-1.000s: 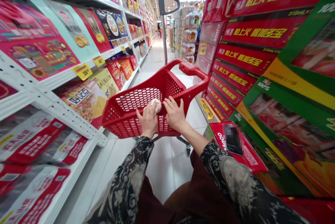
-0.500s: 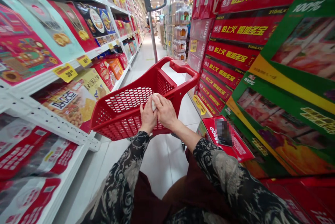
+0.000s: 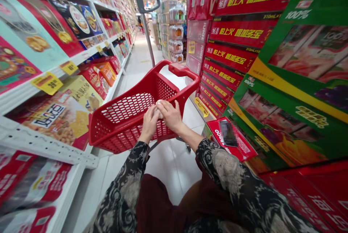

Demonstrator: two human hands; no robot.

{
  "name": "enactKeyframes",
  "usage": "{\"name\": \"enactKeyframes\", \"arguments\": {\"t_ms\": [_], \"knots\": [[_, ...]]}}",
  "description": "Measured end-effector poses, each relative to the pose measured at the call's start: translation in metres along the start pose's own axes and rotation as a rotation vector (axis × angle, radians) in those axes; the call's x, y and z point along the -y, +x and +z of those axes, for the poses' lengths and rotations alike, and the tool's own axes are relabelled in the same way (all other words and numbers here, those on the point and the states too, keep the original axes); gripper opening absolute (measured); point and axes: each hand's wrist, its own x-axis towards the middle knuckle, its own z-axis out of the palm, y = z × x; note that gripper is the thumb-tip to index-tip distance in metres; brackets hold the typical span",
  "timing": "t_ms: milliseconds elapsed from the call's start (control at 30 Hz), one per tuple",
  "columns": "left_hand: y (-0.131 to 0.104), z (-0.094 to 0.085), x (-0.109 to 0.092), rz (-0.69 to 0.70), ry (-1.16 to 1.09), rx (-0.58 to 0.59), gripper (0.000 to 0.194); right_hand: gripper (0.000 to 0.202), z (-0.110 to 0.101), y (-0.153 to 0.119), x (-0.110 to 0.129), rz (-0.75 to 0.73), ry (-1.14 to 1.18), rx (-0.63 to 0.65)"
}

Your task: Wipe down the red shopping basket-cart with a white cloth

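Observation:
My left hand (image 3: 149, 121) and my right hand (image 3: 170, 116) meet over the near side of a red shopping basket (image 3: 119, 135). Between them is a small crumpled whitish wad (image 3: 160, 114), mostly covered by my fingers; whether it is cloth or tissue I cannot make out. The fingers of both hands are curled around it, the right ones lying over its top. The basket has perforated walls and sits tilted, its long grey pull handle (image 3: 146, 33) standing up behind it. Its visible inside holds nothing.
White shelves (image 3: 49, 142) with packaged foods and yellow price tags (image 3: 47, 82) line the left. Stacked red drink cartons (image 3: 231, 57) and green boxes (image 3: 288, 117) fill the right. A red box (image 3: 244, 146) juts out low on the right. A tiled aisle (image 3: 130, 69) runs ahead.
The view has swung slightly right, so the basket and shelves appear further left. My hands stay together on the wad, and some right fingers have lifted a little apart.

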Motion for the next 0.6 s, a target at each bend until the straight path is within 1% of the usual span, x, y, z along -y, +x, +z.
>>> {"name": "enactKeyframes", "arguments": {"t_ms": [33, 100, 167, 233, 333, 400, 500, 600], "knots": [[0.0, 0.002, 0.0, -0.04, 0.022, -0.023, 0.04, 0.036, 0.002, 0.002, -0.003, -0.006, 0.002, 0.003], [0.001, 0.008, -0.001, -0.106, 0.137, -0.064, 0.04, 0.034, 0.003, 0.005, -0.007, -0.029, 0.003, 0.025], [0.002, 0.012, -0.003, -0.104, 0.26, -0.054, 0.04, 0.037, 0.004, 0.009, -0.007, -0.046, -0.013, 0.049], [0.002, 0.013, -0.004, -0.072, 0.313, -0.022, 0.04, 0.043, 0.005, 0.009, -0.003, -0.037, -0.038, 0.067], [0.001, 0.01, -0.004, -0.04, 0.315, 0.008, 0.04, 0.052, 0.005, 0.005, 0.003, -0.002, -0.049, 0.088], [-0.002, 0.008, -0.004, -0.048, 0.305, 0.008, 0.04, 0.055, 0.004, 0.002, 0.006, 0.006, -0.039, 0.093], [-0.004, 0.006, -0.007, -0.08, 0.294, 0.008, 0.039, 0.053, 0.002, 0.002, 0.009, 0.001, -0.039, 0.092], [-0.005, 0.008, -0.012, -0.094, 0.281, 0.029, 0.038, 0.045, 0.004, 0.004, 0.011, 0.037, -0.08, 0.062]]}}
